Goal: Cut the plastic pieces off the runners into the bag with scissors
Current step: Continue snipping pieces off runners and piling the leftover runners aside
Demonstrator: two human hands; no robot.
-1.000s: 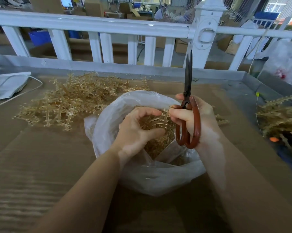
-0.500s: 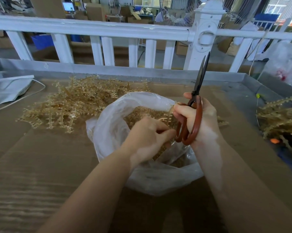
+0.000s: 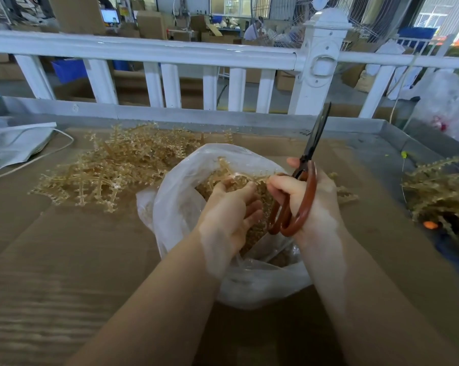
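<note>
A clear plastic bag lies open on the cardboard-covered table, partly filled with small tan plastic pieces. My left hand is over the bag's mouth, its fingers curled round a thin tan runner that arches across to my right hand. My right hand grips scissors with red-brown handles; the dark blades are closed and point up and away. The right forefinger and thumb also touch the runner's end.
A heap of tan runners lies behind and left of the bag. More runners pile at the right edge. A white bag with a cord sits far left. A white railing stands beyond the metal table rim.
My left hand has turned and lifted a runner up out of the bag. The scissors have tilted from upright to leaning right.
</note>
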